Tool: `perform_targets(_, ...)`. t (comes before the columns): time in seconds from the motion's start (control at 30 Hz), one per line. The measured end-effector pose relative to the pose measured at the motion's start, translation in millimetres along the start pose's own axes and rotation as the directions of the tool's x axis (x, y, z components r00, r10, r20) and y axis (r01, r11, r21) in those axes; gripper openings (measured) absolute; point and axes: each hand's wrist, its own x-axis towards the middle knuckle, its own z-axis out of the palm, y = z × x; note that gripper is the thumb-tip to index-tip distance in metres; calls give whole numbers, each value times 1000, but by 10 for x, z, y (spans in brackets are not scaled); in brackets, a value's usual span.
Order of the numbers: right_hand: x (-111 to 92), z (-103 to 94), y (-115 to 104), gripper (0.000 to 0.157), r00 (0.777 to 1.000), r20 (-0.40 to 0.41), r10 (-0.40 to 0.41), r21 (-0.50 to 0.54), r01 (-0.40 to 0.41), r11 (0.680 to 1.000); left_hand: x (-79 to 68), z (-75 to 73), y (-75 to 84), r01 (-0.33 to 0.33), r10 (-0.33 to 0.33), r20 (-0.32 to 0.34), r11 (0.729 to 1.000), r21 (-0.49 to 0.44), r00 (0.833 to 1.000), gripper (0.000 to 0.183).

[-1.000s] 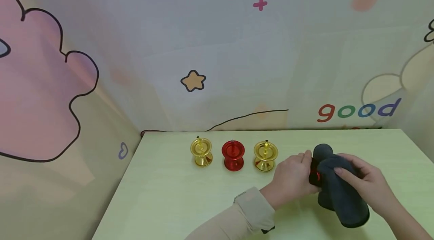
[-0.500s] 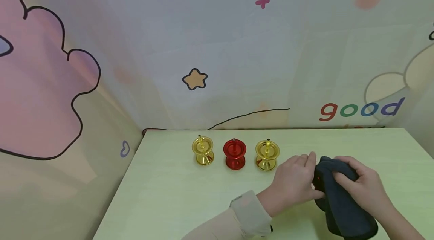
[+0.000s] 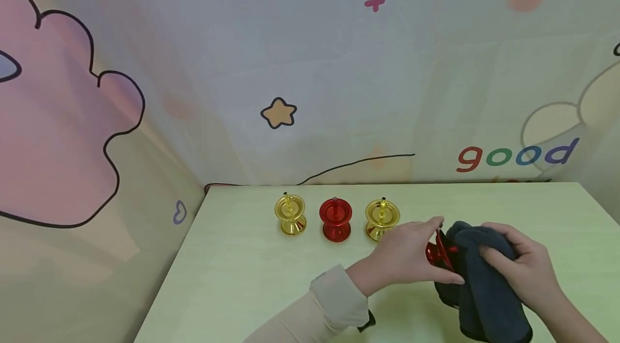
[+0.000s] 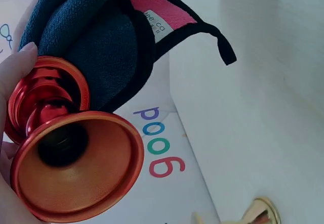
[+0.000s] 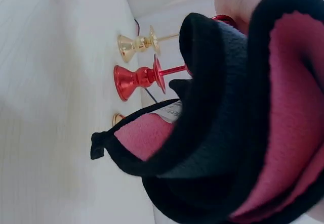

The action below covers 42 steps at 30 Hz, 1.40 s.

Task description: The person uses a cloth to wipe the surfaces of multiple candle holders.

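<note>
My left hand (image 3: 404,254) grips a red metal candle holder (image 3: 438,252), thumb on one side and fingers on the other. It is tipped sideways; the left wrist view looks into its hollow, flared base (image 4: 81,178). Against the holder's dish end lies a thick dark blue-grey cloth (image 3: 491,289), which hides part of that end. The cloth has a pink reverse (image 5: 291,107) and black edging. My right hand (image 3: 528,267) pinches the bunched cloth, thumb on top. Both hands are above the right part of the table.
Toward the back of the pale table (image 3: 232,289) stand a gold candle holder (image 3: 290,216), a red one (image 3: 336,219) and another gold one (image 3: 381,215) in a row. My left hand overlaps the right one's base. A printed backdrop (image 3: 329,90) rises behind.
My left hand has shifted left and loosened its wrap, so more of the red candle holder shows. The cloth's rounded bulge at the top has flattened, and its hanging part moved toward me.
</note>
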Motion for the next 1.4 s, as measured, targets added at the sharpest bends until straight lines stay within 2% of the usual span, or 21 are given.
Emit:
perform_targets(0.13,15,-46,-26,35,993,114,-16,-5,17,1000,-54,-55,-41,-45,47,-31,998,45,998,86)
perform_targets(0.2,37,-82,-45,34,981,189,-51,-23,56,998,-84,-77,-63,-69,74,-52,993,92,996,83)
perform_targets(0.3,87,-141,-75,35,958,255,-130,-48,146,988,-120,-99,-86,-73,85,-66,982,173,994,81)
perform_targets(0.43,158,-236,-138,39,950,239,-199,-101,229,968,-151,-135,-97,-33,49,-62,971,239,997,77)
perform_targets(0.53,212,-266,-216,42,939,238,-249,-170,292,941,-159,-152,-90,-21,41,-73,966,259,996,70)
perform_targets(0.6,241,-241,-268,45,918,274,-286,-246,354,902,-163,-153,-82,-37,63,-93,965,260,994,67)
perform_targets(0.8,247,-86,-374,52,838,430,-337,-458,524,718,-182,-118,-84,-117,179,-209,954,277,962,77)
perform_targets(0.87,231,-51,-388,51,825,452,-337,-486,546,683,-192,-104,-97,-123,188,-228,954,273,955,80)
perform_targets(1.0,198,-6,-398,46,815,469,-341,-521,566,639,-207,-67,-126,-115,180,-251,960,256,951,82)
perform_targets(1.2,192,58,-414,43,800,428,-420,-513,597,616,-216,-14,-158,-119,204,-333,959,259,921,80)
perform_targets(1.3,199,86,-409,41,802,381,-460,-493,597,632,-219,0,-160,-124,221,-356,954,274,908,77)
perform_targets(1.4,193,115,-418,41,820,344,-457,-476,572,668,-227,9,-160,-134,245,-369,944,301,897,76)
